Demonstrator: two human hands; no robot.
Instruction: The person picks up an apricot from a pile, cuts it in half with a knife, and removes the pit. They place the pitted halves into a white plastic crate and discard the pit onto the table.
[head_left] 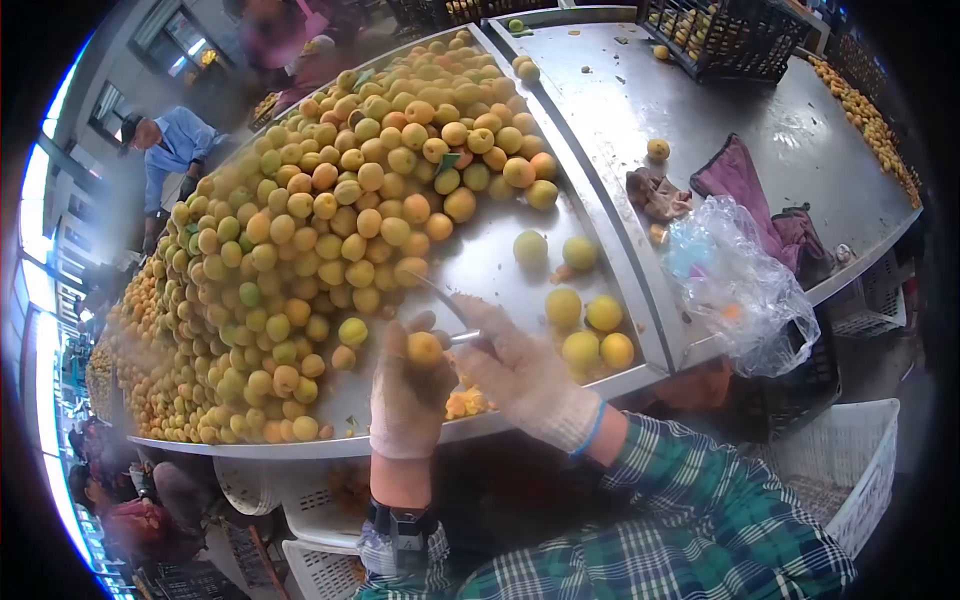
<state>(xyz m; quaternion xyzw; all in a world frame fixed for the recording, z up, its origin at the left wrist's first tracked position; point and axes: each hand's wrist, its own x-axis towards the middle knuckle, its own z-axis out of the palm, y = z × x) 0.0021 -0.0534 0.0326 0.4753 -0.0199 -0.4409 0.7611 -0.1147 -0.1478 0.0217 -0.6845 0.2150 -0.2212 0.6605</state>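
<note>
My left hand (405, 415), in a pale work glove, is closed around a yellow-orange apricot (424, 349) over the front edge of the metal table. Beside it my right hand (535, 378), gloved too, grips a small knife (465, 338); its thin curved blade points up and away to the left. The knife's handle is mostly hidden in the fingers. A big heap of apricots (330, 230) covers the table to the left. To the right of my hands lie several loose yellow apricots (581, 351). Cut orange pieces (466, 403) show below my hands.
A raised metal rim (590, 180) divides the table. Beyond it are a clear plastic bag (735, 285), a purple cloth (740, 185) and a black crate (725, 40) of apricots. White baskets (865, 470) stand below. A person in blue (180, 145) is at the far left.
</note>
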